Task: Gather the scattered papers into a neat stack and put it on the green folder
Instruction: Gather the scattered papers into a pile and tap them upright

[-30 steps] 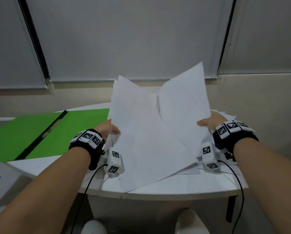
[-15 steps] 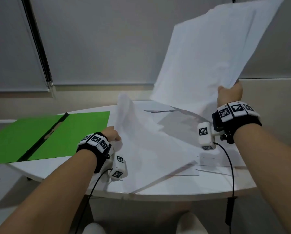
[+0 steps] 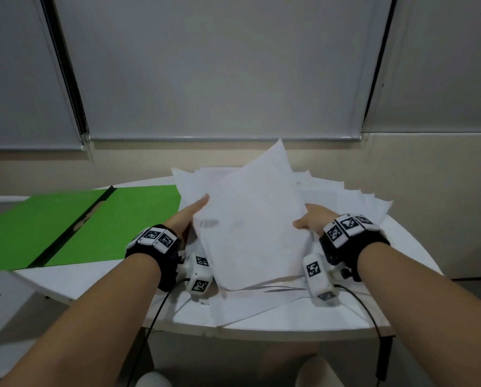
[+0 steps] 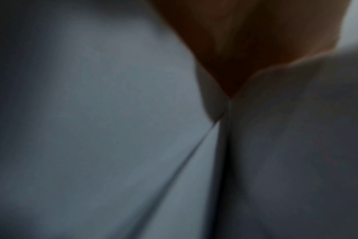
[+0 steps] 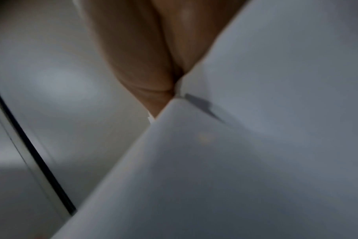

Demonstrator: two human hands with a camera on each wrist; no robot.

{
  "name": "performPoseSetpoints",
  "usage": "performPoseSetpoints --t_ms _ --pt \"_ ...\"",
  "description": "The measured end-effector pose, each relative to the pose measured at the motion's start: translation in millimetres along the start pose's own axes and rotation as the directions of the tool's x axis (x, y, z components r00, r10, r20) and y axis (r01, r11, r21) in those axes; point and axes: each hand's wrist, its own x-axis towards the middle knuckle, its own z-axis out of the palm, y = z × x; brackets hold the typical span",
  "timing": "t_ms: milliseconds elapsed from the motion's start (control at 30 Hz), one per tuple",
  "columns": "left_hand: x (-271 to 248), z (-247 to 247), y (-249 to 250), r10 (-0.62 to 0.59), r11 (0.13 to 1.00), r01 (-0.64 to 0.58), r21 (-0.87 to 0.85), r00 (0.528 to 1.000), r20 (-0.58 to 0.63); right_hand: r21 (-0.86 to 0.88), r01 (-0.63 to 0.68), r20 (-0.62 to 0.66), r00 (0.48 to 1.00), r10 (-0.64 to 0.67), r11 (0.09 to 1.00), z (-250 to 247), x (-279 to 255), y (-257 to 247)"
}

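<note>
Fingers of the left hand (image 3: 190, 216) are lying straight along the left edge of the raised bundle of papers (image 3: 250, 224), while the right hand (image 3: 311, 219) is pinching its right edge, thumb on top. Loose sheets (image 3: 353, 196) are lying fanned on the white table (image 3: 401, 311) beneath and behind the bundle, and the green folder (image 3: 94, 224) is sitting open just to the left. Half a second ago the right hand was holding its sheets high; now both hands are meeting low over the table
</note>
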Motion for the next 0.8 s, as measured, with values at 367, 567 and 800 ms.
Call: performPoseSetpoints --t_ms 367,567,800 --pt "18 -71 67 0.072 0.966 -0.007 0.258 0.967 -0.243 0.768 -0.115 0.047 0.991 0.124 0.63 -41 59 -27" --pt "76 -94 75 -0.01 0.759 0.18 0.625 0.964 -0.266 0.219 -0.071 -0.003 0.997 0.073 0.973 -7 124 -29" --pt "106 -94 76 -0.08 0.58 0.262 0.771 0.961 -0.266 -0.267 -0.003 0.02 1.0 0.008 0.964 11 171 -54"
